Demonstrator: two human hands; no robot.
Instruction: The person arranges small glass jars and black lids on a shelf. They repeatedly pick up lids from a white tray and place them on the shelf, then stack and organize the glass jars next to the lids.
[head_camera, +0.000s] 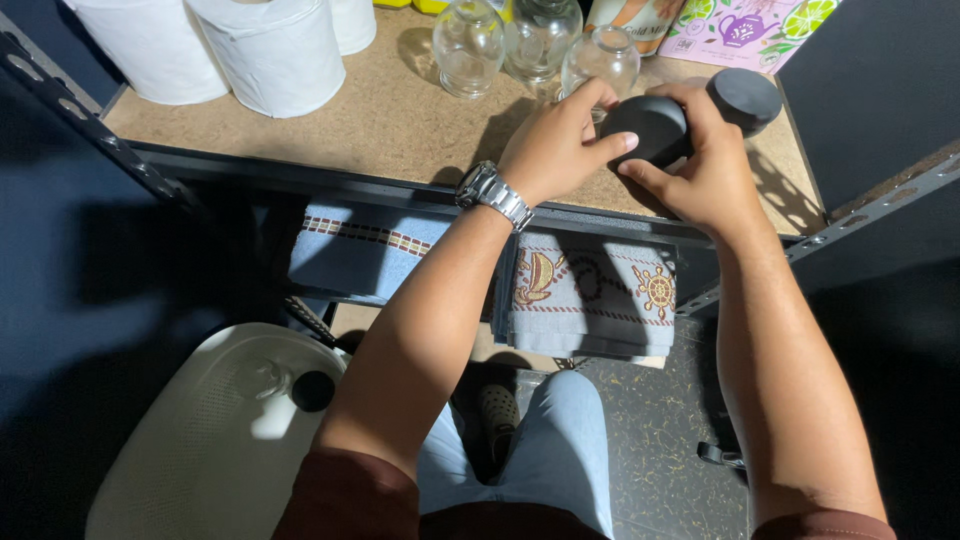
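Both hands meet over a black round lid (652, 128) at the front right of the shelf board (400, 130). Left hand (556, 150), with a metal wristwatch (492, 194), lies across the lid's near-left side, fingers curled onto its top edge. Right hand (703, 170) wraps it from the right, thumb pressed against the lower rim. Lid is clasped between the two hands; whether it sits on a jar beneath or is lifted free is hard to tell, as the hands cover its underside.

A second black lid (745, 99) lies just behind the right hand, near the shelf's right edge. Three clear glass jars (470, 50) stand at the back, uncapped, close to the left hand's knuckles. White paper rolls (280, 55) occupy the back left, well apart.

Lower shelf: folded towels (590, 295), blue-grey with embroidered ship and wheel motifs. A pale tray (200, 440) at bottom left holds a small glass jar and dark lid.
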